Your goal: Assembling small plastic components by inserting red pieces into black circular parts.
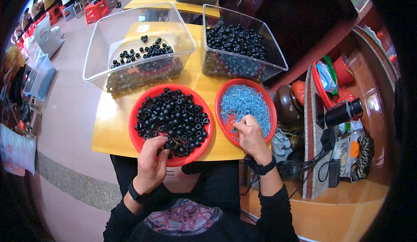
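Small round black cap-like pieces with hollow openings (173, 116) fill a red plate (209, 140) on the table in front of me. At its near left edge my left hand (150, 161) is closed in a pinch, with a black cap-like piece showing between thumb and fingers. To the right, a second red plate (219, 111) holds many tiny clear-blue pieces (243, 100). My right hand (253, 138) is curled over its near side, fingertips pressed together. Whatever those fingertips hold is hidden or too small to tell.
Beyond the plates stand two clear plastic bins (96, 59), (273, 63) with black pieces inside. The yellow table (106, 133) ends close to my lap. A shelf with a black flask (343, 113) and cables is at right. People sit far left near red stools (95, 11).
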Demonstrator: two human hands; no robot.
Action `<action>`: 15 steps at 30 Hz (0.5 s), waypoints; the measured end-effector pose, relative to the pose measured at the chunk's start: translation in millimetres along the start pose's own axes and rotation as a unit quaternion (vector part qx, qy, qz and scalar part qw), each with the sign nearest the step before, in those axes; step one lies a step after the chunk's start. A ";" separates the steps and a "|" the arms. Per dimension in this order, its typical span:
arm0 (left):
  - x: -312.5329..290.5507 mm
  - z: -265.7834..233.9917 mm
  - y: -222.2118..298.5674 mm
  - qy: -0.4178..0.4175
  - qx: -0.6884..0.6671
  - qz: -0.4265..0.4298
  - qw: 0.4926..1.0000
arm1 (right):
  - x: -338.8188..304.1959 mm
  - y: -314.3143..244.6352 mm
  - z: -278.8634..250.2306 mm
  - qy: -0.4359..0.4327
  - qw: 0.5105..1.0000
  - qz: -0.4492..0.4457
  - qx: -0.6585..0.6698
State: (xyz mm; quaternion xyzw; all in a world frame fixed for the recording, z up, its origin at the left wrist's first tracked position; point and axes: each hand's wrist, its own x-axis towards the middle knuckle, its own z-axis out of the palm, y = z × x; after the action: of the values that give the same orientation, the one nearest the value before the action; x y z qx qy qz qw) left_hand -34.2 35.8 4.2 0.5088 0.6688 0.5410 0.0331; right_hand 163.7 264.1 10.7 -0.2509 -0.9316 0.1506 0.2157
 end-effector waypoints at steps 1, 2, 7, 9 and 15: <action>-3.9 -2.2 2.6 0.002 0.002 -0.001 1.000 | 1.9 0.0 2.6 -0.020 0.999 -0.033 -0.033; -7.8 -3.8 5.5 0.004 -0.036 -0.058 0.998 | 2.8 1.6 5.8 -0.022 0.999 -0.036 -0.031; -25.1 -9.9 9.4 0.038 -0.213 -0.204 0.955 | 6.8 11.1 14.7 -0.043 0.995 -0.068 -0.052; -26.6 -11.5 13.2 0.025 -0.278 -0.243 0.929 | 6.2 9.2 5.9 -0.025 0.994 -0.089 -0.059; -40.5 -14.8 6.4 -0.012 -0.432 -0.299 0.851 | 0.8 -39.6 -10.7 0.015 0.996 -0.005 0.087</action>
State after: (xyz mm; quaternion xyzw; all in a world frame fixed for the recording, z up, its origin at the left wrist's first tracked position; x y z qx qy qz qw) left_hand -19.5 -4.1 -5.4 0.2248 0.4873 0.7331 0.4177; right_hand 152.3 233.5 35.6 -0.2288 -0.9130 0.2259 0.2510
